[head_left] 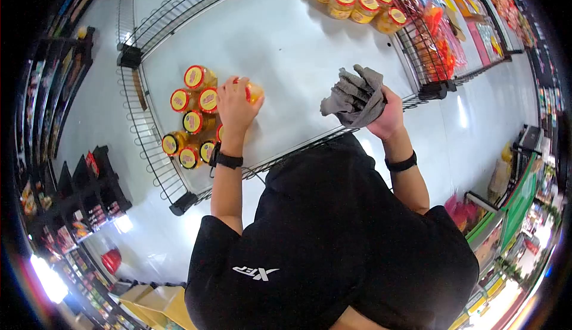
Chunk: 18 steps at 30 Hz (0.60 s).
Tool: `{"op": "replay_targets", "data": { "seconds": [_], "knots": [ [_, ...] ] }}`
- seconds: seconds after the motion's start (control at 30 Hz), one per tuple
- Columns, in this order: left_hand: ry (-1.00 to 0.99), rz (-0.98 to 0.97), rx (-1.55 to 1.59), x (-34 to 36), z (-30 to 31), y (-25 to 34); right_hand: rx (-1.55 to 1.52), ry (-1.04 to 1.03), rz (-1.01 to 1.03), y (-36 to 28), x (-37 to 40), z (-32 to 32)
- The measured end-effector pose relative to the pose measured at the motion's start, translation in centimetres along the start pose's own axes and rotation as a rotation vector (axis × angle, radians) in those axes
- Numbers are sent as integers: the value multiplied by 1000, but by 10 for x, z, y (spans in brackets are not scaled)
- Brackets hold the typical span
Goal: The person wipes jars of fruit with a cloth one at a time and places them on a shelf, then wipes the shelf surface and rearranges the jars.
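Person in a black shirt (333, 228) at a white counter (286, 44) edged by a wire rail (132, 106). The left hand (235, 106), fingers curled and partly closed, grasps a jar (255, 93) whose red lid is partly hidden beneath them; the jar is just right of a cluster of jars (192, 121) with yellow-labelled lids, some rimmed red, some dark. Whether its base touches the counter I cannot tell from here. The right hand (391, 115), half closed, holds a bunched grey cloth (357, 98) over the near edge, well apart from the jar. Each wrist bears a black band (229, 160). Far right: more jars (364, 9), beside bright packets (440, 50).
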<state>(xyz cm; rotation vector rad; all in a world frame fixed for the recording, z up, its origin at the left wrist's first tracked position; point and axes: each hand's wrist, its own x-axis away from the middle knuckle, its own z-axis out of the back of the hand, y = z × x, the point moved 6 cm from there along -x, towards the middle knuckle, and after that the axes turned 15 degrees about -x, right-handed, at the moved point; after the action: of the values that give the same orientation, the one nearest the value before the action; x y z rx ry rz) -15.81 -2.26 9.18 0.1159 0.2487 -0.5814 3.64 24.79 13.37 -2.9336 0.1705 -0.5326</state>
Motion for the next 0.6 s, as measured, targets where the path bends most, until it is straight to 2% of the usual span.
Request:
{"op": "replay_targets", "data": {
  "seconds": [0.1,0.17,0.23,0.37,0.47,0.6],
  "knots": [
    [-123,46,-76,3,-25,-7,19,80,72,-18,5,13],
    [-119,50,-103,4,-34,-8,55,160,110,-27,10,17],
    [-103,50,-136,10,-53,-13,-42,65,86,-31,9,22],
    [-217,60,-191,13,-81,-16,-192,-149,86,-44,2,13],
    [-225,16,-227,21,-96,-19,-178,-97,103,-59,-2,25],
    [-246,79,-203,25,-97,-19,-34,-26,134,-81,-7,43]
  ]
}}
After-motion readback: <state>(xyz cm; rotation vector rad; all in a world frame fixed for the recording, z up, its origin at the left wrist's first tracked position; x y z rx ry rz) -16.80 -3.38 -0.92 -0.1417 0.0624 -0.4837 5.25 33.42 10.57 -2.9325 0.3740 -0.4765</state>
